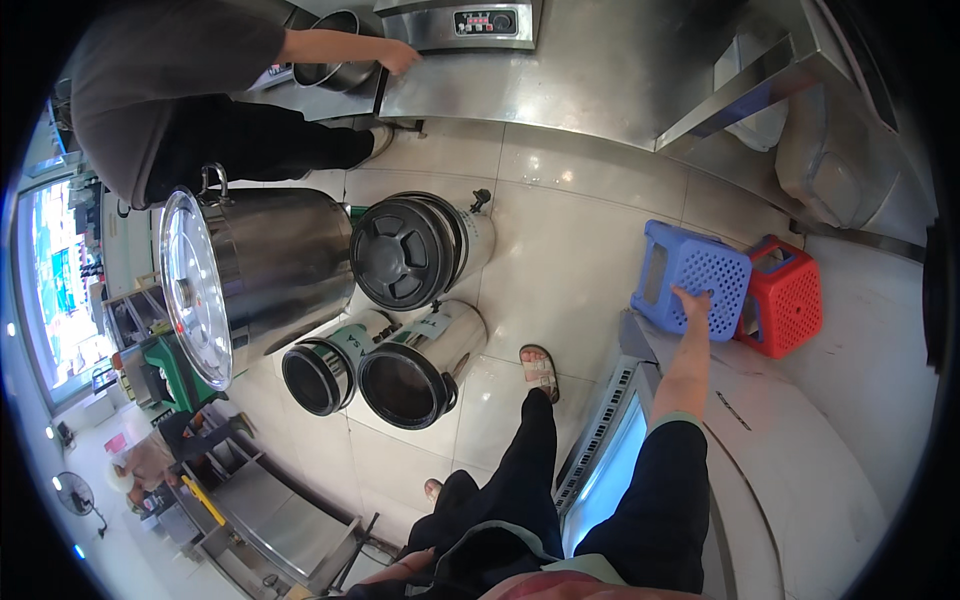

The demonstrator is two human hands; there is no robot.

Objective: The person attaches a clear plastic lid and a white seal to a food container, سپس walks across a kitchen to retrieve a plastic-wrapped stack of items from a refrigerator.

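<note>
My right hand [691, 300] reaches forward with its fingers closed over the near edge of a blue perforated plastic stool [690, 270]. The stool stands on the tiled floor against a red stool [787, 296] of the same kind. My right arm, in a dark sleeve, stretches over the corner of a white cabinet [800, 460]. Only a strip of my left forearm [398, 570] shows at the lower edge, and the left hand itself is out of the picture. My sandalled foot [540, 370] is planted on the tiles.
On the floor to the left are a large lidded steel pot [250, 270], a black-lidded insulated barrel [415, 250] and two open steel canisters [318, 375] [410, 378]. Another person [180, 90] stands at the steel counter [600, 70], one hand beside a metal bowl [340, 70].
</note>
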